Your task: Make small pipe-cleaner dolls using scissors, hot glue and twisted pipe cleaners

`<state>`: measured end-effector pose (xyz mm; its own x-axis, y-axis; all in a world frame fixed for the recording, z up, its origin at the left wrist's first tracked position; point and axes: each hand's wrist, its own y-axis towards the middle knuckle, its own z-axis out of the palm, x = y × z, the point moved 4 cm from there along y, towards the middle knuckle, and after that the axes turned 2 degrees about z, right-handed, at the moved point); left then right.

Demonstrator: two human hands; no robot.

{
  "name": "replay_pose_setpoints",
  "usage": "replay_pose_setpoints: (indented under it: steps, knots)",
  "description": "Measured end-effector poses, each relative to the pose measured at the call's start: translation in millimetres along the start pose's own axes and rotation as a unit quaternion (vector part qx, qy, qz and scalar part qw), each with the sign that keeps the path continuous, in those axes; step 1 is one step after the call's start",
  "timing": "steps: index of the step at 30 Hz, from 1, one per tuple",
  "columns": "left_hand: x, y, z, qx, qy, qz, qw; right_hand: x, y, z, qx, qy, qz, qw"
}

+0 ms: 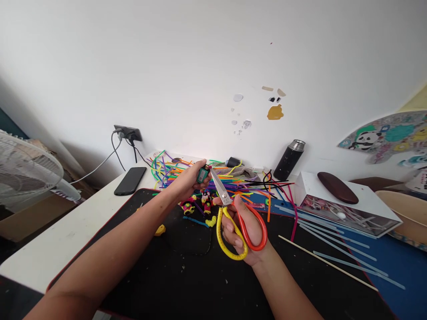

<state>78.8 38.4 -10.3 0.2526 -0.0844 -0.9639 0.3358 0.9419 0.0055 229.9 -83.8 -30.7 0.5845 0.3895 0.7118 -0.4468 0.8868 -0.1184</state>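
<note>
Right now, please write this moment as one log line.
left hand: holds green object; right hand: holds scissors, tips near left hand; coloured strands: beyond hands

Left fingers [199,164], right fingers [228,227], both curled

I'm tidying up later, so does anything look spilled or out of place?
Yes, a little: pipe cleaners sprawl in a messy heap near the wall, pointing every which way, and small pale scraps litter the black mat.

We seem to be in a home: a household fan [30,173] is at left, a cartoon panda decal [367,140] decorates the far wall [187,66] at right, and a thermos [287,163] and craft stems [175,183] share our white desk [66,231].
</note>
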Motion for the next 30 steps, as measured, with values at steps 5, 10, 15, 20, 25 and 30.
replay_pose_setpoints:
  steps: [5,10,15,20,25,30]
  knots:
    - [-10,-5,-2.8,-0.010,0.014,0.030,0.999,4,-2,2,-0.022,-0.058,-0.041,0.997]
    - [-21,-9,-7.1,0.005,0.011,0.052,0.999,1,-3,1,-0.066,-0.184,-0.086,0.977]
    - [-23,-10,-8.5,-0.009,0.009,0.045,0.999,-4,0,-2,-0.103,-0.262,-0.098,0.955]
    - [-24,-11,-4.6,-0.011,0.029,0.050,0.998,-5,1,-1,-0.120,-0.277,-0.104,0.948]
    - [-23,-10,-4.9,-0.022,0.034,0.047,0.998,-6,0,2,-0.122,-0.276,-0.101,0.948]
    - [-22,-10,-5.1,-0.027,0.024,0.040,0.999,-7,0,1,-0.121,-0.284,-0.106,0.945]
